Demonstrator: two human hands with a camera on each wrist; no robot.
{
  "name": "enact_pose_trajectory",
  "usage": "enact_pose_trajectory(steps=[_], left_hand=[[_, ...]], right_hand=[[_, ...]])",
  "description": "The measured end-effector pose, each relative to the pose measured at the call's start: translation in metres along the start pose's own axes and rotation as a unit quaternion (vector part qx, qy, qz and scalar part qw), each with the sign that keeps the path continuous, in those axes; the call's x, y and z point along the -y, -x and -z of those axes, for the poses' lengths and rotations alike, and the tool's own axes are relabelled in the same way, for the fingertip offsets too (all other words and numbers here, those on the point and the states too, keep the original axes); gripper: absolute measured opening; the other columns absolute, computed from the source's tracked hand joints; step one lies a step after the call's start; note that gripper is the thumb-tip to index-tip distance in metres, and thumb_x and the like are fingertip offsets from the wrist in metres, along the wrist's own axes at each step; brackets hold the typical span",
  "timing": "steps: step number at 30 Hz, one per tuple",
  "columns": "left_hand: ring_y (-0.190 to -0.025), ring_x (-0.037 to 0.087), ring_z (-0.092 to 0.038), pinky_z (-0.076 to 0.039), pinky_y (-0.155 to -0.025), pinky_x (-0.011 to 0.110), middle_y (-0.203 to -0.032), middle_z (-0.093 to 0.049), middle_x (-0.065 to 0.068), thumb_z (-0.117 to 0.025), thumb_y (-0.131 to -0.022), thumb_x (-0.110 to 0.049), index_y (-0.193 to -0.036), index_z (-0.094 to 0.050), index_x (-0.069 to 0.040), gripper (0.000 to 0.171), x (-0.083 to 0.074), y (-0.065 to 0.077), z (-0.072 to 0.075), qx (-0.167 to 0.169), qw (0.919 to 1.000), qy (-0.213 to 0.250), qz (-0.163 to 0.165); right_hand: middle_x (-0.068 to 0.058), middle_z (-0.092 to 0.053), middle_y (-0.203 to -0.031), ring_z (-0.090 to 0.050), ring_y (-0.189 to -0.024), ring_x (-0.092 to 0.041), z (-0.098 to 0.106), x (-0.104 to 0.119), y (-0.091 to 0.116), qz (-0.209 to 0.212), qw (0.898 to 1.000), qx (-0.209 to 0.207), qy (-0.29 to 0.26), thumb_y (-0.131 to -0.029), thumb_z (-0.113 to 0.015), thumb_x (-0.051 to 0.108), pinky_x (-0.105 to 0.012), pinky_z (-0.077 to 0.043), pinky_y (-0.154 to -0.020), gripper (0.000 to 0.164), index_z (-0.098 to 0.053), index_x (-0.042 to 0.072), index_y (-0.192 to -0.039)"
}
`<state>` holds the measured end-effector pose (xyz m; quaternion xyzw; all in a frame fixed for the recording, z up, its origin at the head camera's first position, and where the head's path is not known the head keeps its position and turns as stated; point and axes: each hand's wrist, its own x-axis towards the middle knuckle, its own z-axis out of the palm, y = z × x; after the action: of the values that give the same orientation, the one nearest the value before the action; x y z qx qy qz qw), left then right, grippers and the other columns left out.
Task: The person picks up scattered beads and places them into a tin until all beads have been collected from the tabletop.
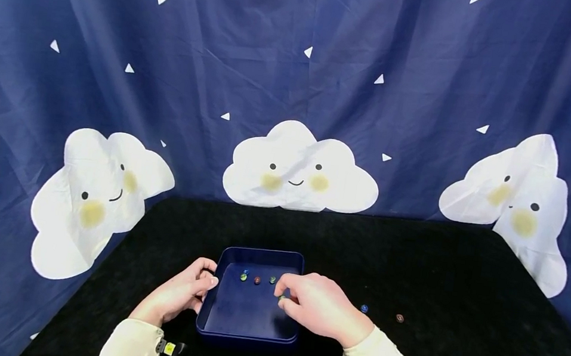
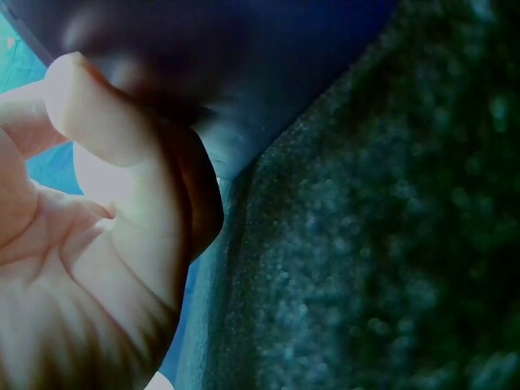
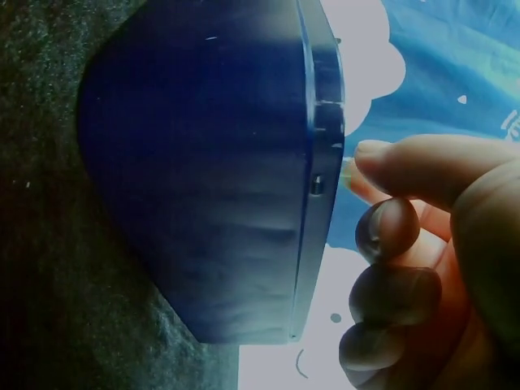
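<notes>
Nearest to me are two cream sleeves [image 1: 130, 350], each with one small black device [image 1: 172, 349] at the wrist. Beyond them come my two hands. My left hand [image 1: 181, 292] grips the left side of one dark blue tray [image 1: 248, 313], thumb over the rim, fingers against the outside. My right hand [image 1: 320, 306] is above the tray's right part, thumb and index finger closed on one green marble [image 1: 282, 298], which they partly hide; my other fingers are curled in.

On the tray floor, toward the far side, I count four marbles: one reddish-brown marble [image 1: 257, 281], two green marbles [image 1: 272, 280] either side of it, and one blue marble [image 1: 246, 271] just behind the left green one. Two more lie outside on the black worktop [image 1: 446, 271], right of my hand: one loose blue marble [image 1: 364, 308] and, farther right, one loose brown marble [image 1: 399, 318]. Behind everything hangs one blue curtain [image 1: 216, 42] printed with three smiling white clouds [image 1: 294, 149] and scattered white triangles [image 1: 309, 52].
</notes>
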<state>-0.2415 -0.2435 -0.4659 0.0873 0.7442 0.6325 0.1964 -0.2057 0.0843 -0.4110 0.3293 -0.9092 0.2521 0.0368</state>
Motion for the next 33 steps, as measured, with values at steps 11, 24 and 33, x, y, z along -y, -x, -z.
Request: enact_pose_trajectory(steps=[11,24,33], left_hand=[[-0.067,0.015,-0.054,-0.051,-0.050,0.028,-0.095,-0.052,0.012,-0.055,-0.099,-0.010,-0.131,-0.030,0.003,0.042,0.001,0.001,0.001,-0.006,1.0000,0.002,-0.002],[-0.069,0.016,-0.053,-0.053,-0.052,0.030,-0.094,-0.050,0.011,-0.054,-0.100,-0.010,-0.131,-0.029,0.003,0.041,0.004,0.004,0.001,-0.002,1.0000,-0.001,-0.002],[-0.071,0.017,-0.052,-0.053,-0.051,0.031,-0.093,-0.051,0.011,-0.055,-0.101,-0.011,-0.131,-0.031,0.002,0.041,0.003,0.002,0.001,-0.002,1.0000,-0.003,-0.005]], right_hand=[[0.020,-0.046,-0.064,-0.046,-0.058,-0.001,0.017,-0.016,0.017,-0.014,0.999,-0.013,0.032,-0.090,-0.074,0.026,-0.026,-0.042,-0.056,0.011,-0.068,0.028,-0.098],[0.019,-0.048,-0.064,-0.046,-0.056,-0.001,0.028,-0.072,0.081,-0.104,0.992,0.064,0.030,-0.080,-0.080,0.032,-0.028,-0.040,-0.055,0.023,-0.065,0.029,-0.098],[0.020,-0.046,-0.063,-0.045,-0.058,-0.002,0.020,-0.075,0.084,-0.092,0.992,0.078,0.039,-0.076,-0.080,0.020,-0.027,-0.039,-0.056,0.028,-0.056,0.034,-0.078]])
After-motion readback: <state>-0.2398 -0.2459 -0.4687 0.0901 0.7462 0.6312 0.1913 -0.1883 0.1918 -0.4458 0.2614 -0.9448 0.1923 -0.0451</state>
